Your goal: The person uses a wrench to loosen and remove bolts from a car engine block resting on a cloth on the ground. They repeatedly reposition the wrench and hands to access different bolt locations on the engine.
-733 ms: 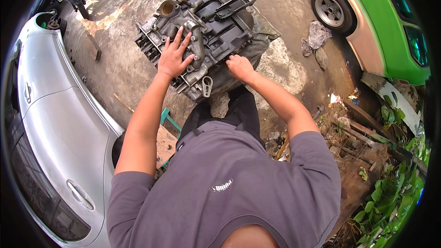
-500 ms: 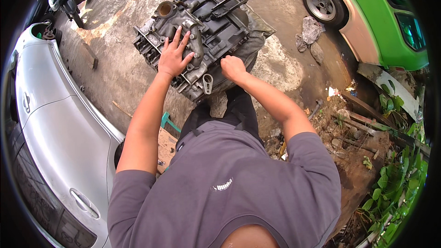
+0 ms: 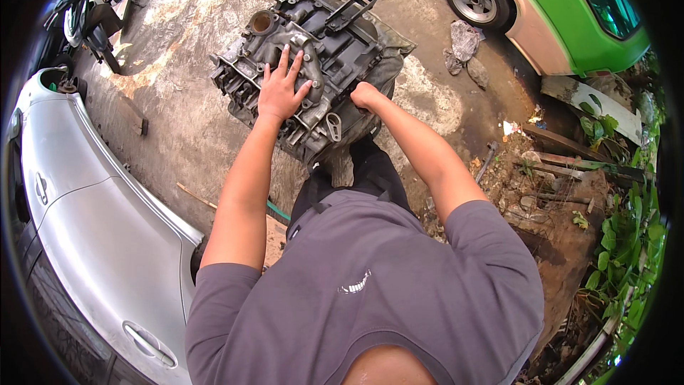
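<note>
In front of me a dark, greasy engine block (image 3: 347,55) rests on a dark crumpled cover (image 3: 399,48). My left hand (image 3: 280,96) lies on its near left part with spread fingers, touching a curved grey metal pipe casting (image 3: 311,71). A round brownish opening (image 3: 262,23) shows just beyond those fingers. At the block's right edge my right hand (image 3: 365,95) is closed in a fist; whatever it grips is hidden. Near the closest edge sits a small oval metal link (image 3: 333,125), and a black bracket (image 3: 349,3) sticks up at the far right.
A silver car (image 3: 107,207) stands along the left, with a motorcycle (image 3: 92,25) behind it. At the far right is a green and beige vehicle (image 3: 541,36). Crumpled plastic (image 3: 464,41), planks (image 3: 563,144) and leafy plants (image 3: 613,242) lie to the right.
The view has shifted slightly, and the engine block appears turned a little. Both hands keep much the same places on it, the left spread and the right closed.
</note>
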The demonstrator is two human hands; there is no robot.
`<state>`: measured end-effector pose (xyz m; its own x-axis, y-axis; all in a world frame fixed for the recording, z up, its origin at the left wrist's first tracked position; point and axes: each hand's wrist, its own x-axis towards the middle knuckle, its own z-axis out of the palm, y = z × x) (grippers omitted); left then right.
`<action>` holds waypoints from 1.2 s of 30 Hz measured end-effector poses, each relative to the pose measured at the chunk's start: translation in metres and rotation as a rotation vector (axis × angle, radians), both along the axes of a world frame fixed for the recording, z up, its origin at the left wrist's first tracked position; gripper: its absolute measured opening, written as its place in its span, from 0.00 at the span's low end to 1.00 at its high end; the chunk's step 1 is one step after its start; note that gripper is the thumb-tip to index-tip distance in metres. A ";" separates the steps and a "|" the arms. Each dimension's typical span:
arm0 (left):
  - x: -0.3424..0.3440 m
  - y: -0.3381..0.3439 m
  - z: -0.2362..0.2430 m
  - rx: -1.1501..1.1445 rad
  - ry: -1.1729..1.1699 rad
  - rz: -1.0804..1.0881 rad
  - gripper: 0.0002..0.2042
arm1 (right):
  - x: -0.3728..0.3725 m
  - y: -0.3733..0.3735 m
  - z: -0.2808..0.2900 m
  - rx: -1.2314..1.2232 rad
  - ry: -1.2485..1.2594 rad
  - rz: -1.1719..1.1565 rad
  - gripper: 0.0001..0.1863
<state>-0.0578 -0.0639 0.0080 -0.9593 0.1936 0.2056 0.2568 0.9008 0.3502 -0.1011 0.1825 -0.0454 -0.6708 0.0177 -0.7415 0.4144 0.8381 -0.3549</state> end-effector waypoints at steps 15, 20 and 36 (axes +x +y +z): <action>0.001 0.000 0.003 0.018 -0.013 -0.005 0.35 | 0.044 -0.015 -0.015 -0.335 -0.125 -0.588 0.09; 0.002 0.000 0.005 0.009 -0.027 -0.002 0.35 | 0.042 -0.013 -0.012 -0.413 -0.029 -0.718 0.11; 0.002 0.000 0.006 0.010 -0.038 -0.005 0.35 | 0.037 -0.021 -0.006 -0.382 -0.085 -0.665 0.10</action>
